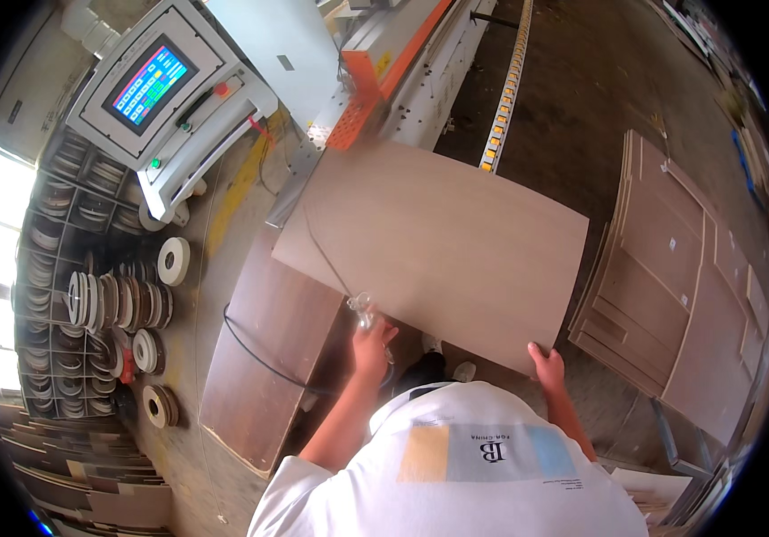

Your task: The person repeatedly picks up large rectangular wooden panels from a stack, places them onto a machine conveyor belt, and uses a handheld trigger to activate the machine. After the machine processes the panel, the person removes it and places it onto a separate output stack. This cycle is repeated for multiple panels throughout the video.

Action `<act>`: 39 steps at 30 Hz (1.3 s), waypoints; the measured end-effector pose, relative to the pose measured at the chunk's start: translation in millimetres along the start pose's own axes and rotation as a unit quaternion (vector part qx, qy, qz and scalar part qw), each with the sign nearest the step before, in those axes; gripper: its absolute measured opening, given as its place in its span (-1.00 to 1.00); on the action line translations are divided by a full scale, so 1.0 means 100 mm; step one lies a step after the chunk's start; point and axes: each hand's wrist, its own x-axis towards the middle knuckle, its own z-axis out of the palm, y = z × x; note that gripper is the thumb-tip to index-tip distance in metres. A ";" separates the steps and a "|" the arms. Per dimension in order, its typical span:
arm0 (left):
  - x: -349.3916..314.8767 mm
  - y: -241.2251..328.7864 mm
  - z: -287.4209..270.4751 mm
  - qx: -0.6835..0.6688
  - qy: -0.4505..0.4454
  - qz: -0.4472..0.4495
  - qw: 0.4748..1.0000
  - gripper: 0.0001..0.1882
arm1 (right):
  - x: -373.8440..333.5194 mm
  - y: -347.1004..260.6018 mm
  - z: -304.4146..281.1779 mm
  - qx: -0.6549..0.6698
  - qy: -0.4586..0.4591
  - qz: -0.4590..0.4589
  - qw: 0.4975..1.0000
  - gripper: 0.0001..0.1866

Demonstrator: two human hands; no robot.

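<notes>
Beyond left hand (pixel 372 344), corner in right hand (pixel 547 365): tan panel (pixel 438 242).

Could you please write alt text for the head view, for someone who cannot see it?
A bare right hand grips the near corner of a large light-brown panel, while the left hand holds a shiny tool with a thin rod. Beyond stand a white-and-orange machine and a lit screen.
</notes>
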 end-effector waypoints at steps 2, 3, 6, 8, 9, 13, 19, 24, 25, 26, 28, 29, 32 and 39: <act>0.09 0.00 0.02 -0.007 -0.019 -0.008 1.000 -0.55 | 0.16 0.01 -0.03 -0.010 0.007 0.005 1.000 -0.34; 0.15 0.00 0.03 -0.011 -0.029 -0.012 0.999 -0.55 | 0.25 0.02 -0.05 -0.008 0.006 0.009 1.000 -0.33; 0.34 0.02 0.18 -0.030 -0.036 -0.034 0.998 -0.53 | 0.41 -0.23 -0.10 -0.015 -0.008 0.009 1.000 -0.30; 0.50 0.06 0.33 -0.034 -0.062 -0.026 0.997 -0.53 | 0.55 -0.46 -0.15 -0.014 -0.015 0.007 1.000 -0.29; 0.58 0.08 0.42 -0.036 -0.075 -0.022 0.996 -0.53 | 0.63 -0.54 -0.18 -0.010 -0.018 0.005 1.000 -0.29; 0.78 0.27 0.88 -0.012 -0.093 -0.019 0.995 -0.46 | 0.95 -0.87 -0.30 -0.021 -0.018 0.005 1.000 -0.29; 1.27 0.20 1.10 0.049 -0.147 -0.023 0.988 -0.46 | 1.23 -1.29 -0.46 0.015 -0.025 -0.008 1.000 -0.35; 1.31 0.29 1.00 0.318 -0.295 0.058 0.899 -0.80 | 1.77 -0.87 -0.42 0.178 0.040 -0.007 0.983 -0.38; 1.29 0.27 0.93 0.630 -0.238 0.230 0.702 -0.69 | 1.78 -0.80 -0.44 0.239 0.022 0.000 0.971 -0.34; 0.85 0.42 1.20 0.738 -0.260 0.191 0.593 -0.40 | 1.77 -0.63 -0.57 0.299 0.006 0.004 0.954 -0.30; 0.54 0.37 1.18 0.782 -0.350 0.280 0.433 -0.43 | 1.64 -0.38 -0.70 0.432 0.063 0.006 0.900 -0.32; 0.46 0.26 1.07 0.763 -0.398 0.357 0.364 -0.43 | 1.60 -0.15 -0.77 0.482 0.110 0.016 0.869 -0.36; -0.06 0.19 1.14 0.850 -0.373 0.120 0.352 -0.37 | 1.55 1.16 -0.92 0.547 0.165 0.035 0.820 -0.43; -0.45 -0.59 1.40 0.819 -0.429 0.114 0.365 -0.36 | -0.04 4.02 -0.79 0.447 0.282 0.237 0.815 -0.69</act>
